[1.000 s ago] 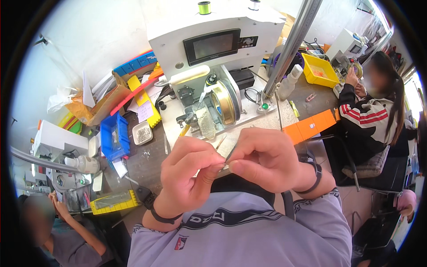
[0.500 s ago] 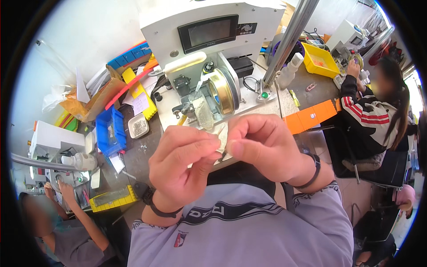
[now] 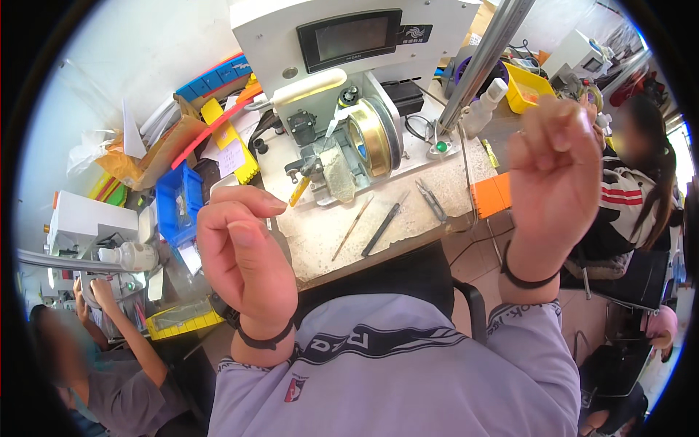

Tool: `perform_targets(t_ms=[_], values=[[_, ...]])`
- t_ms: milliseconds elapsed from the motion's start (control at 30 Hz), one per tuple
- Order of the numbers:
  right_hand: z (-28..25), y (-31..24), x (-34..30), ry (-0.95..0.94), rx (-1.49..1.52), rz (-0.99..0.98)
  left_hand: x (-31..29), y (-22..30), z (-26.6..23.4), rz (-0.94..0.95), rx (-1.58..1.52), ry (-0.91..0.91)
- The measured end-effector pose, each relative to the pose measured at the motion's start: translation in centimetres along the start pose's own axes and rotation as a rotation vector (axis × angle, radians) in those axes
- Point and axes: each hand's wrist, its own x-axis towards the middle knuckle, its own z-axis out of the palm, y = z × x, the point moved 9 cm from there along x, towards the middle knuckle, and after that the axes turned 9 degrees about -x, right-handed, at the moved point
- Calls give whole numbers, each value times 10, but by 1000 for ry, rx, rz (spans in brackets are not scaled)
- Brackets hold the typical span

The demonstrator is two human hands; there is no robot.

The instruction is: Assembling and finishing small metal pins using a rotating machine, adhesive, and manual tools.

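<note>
Over the left front of the white worktop [image 3: 313, 251], my left hand [image 3: 251, 266] is closed, its fingers curled in and the thumb against them. My right hand [image 3: 553, 182] is raised well out to the right, fingers bent together and slightly blurred. Whatever either hand pinches is too fine or hidden to make out. Between them on the worktop lie a thin brown stick [image 3: 353, 227], a black-handled tool [image 3: 381, 231] and metal tweezers [image 3: 431, 200]. Behind these stands a white machine with a gold-rimmed wheel [image 3: 370, 140] and a pale, dusty block [image 3: 338, 177].
A screen [image 3: 349, 40] is set in the machine's front. Leftward are a blue bin [image 3: 178, 204] and a yellow tray [image 3: 186, 323]. A metal post [image 3: 484, 62], clear bottle [image 3: 484, 113] and yellow bin [image 3: 526, 87] stand right. People sit at both sides.
My hands were together in front of the machine and have moved far apart, the left one leftward, the right one up and right. The tools on the worktop are now uncovered.
</note>
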Motion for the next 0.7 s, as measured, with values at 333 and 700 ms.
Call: perform_targets(t_ms=[333,700], values=[[-277,-93,-74,457,-163,-164,-21,-53,56,-234,-191,-151],[-343,-101,-162,641,-593,-347,-95,-136,232,-490,81,-693]])
